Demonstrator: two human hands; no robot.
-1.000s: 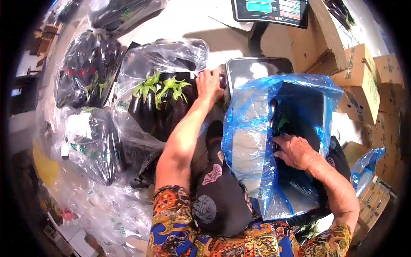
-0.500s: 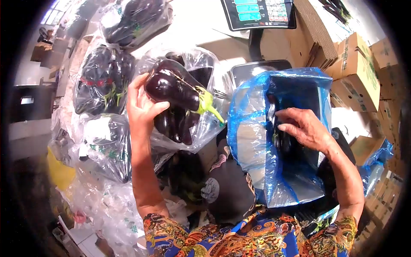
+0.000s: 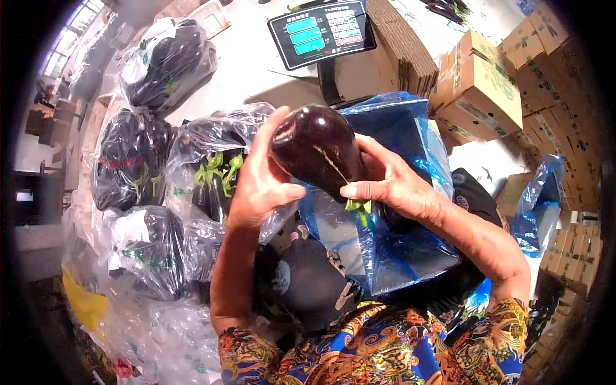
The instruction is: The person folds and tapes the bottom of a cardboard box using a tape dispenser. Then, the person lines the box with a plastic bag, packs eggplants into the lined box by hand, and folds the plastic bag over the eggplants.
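Note:
A large dark purple eggplant [image 3: 317, 147] is up in front of me, between both hands. A pale scar line runs along its skin, and its green cap points down. My left hand [image 3: 260, 176] cups its left side, fingers partly hidden behind it. My right hand [image 3: 394, 186] grips the narrow end, the thumb near the cap. Below the right hand stands a box lined with blue plastic [image 3: 410, 256]; its contents are mostly hidden. To the left, an open clear bag [image 3: 183, 192] holds several eggplants with green caps [image 3: 218, 170].
Filled clear bags of eggplants [image 3: 170, 64] line the left side. A scale display [image 3: 321, 35] stands at the back. Flattened cardboard [image 3: 404, 51] and cartons [image 3: 478, 86] are at right. A dark cap [image 3: 314, 279] is just in front of my body.
My left hand has carried the eggplant rightward from over the clear bag. My right hand has come out of the blue-lined box and taken hold of it. The camera view has shifted.

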